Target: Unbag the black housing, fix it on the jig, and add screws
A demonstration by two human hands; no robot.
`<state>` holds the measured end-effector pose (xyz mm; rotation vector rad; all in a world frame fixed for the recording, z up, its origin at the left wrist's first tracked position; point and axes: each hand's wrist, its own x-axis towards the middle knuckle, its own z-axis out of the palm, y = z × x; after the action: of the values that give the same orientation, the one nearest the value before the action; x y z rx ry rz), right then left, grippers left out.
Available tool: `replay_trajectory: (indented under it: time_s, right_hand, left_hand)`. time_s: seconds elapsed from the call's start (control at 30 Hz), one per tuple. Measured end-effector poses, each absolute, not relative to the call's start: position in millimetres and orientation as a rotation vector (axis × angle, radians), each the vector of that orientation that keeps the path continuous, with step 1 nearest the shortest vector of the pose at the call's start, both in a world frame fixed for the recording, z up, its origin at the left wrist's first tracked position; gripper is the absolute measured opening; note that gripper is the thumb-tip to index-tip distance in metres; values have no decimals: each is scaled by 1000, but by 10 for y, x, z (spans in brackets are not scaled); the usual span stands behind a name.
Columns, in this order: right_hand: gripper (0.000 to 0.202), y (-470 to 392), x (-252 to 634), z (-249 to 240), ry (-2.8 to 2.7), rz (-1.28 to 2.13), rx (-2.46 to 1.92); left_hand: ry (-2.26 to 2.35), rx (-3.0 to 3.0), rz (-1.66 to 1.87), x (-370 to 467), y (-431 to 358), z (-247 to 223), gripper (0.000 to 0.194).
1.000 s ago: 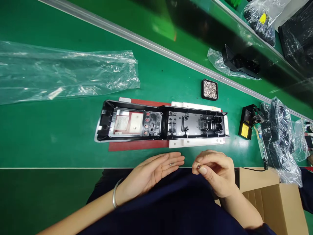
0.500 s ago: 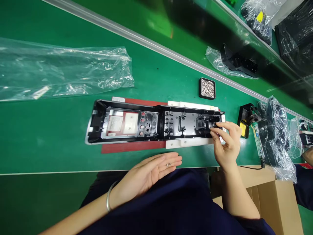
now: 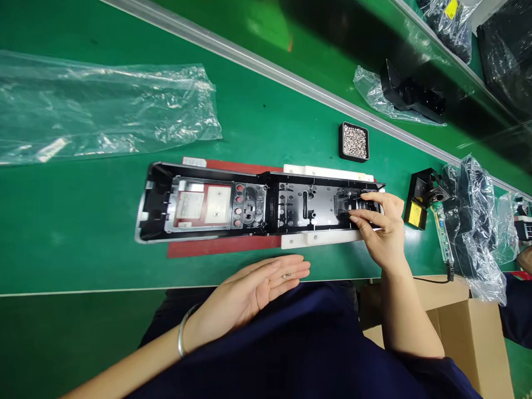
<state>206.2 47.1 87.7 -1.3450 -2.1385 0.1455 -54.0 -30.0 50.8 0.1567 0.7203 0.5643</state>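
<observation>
A long black plastic housing point(image 3: 320, 208) lies open side up on a red and white fixture point(image 3: 224, 247). My right hand point(image 3: 382, 227) reaches into its right end, thumb and index finger pinched together over the clear part there; whatever is between the fingertips is too small to make out. My left hand point(image 3: 249, 293) rests palm up at the table's front edge, below the housing, fingers stretched out. A few small metal pieces point(image 3: 286, 276) lie on its fingers. Behind the housing stands a small black tray point(image 3: 341, 145) full of small metal pieces.
A clear plastic bag point(image 3: 108, 111) lies at the back left. To the right are a black stand point(image 3: 415, 191), a green-handled tool point(image 3: 441, 233) and bagged black parts point(image 3: 474, 216). A cardboard box point(image 3: 482, 343) sits below the table edge. Another person's arm shows at the far right.
My right hand has moved slightly left along the housing's right end, still pinched. The view has shifted a little. My left hand has stayed palm up with the pieces on it.
</observation>
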Motion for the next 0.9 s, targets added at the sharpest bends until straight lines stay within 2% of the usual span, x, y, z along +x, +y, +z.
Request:
replay_trajectory:
  time_s: [0.17, 0.47, 0.67, 0.9]
  right_hand:
    - [13, 496, 2078, 910, -2221, 7, -1241]
    - [22, 332, 2026, 924, -2448, -264, -1168]
    - [33, 260, 1928, 813, -2384, -195, -1221]
    - [19, 298, 1931, 795, -2192, -84, -1203]
  left_hand:
    - [720, 157, 559, -557, -306, 506, 47]
    - [718, 154, 571, -541, -307, 511, 47]
    - [728, 150, 578, -548, -307, 530, 45]
    - [729, 164, 572, -552, -307, 526, 43]
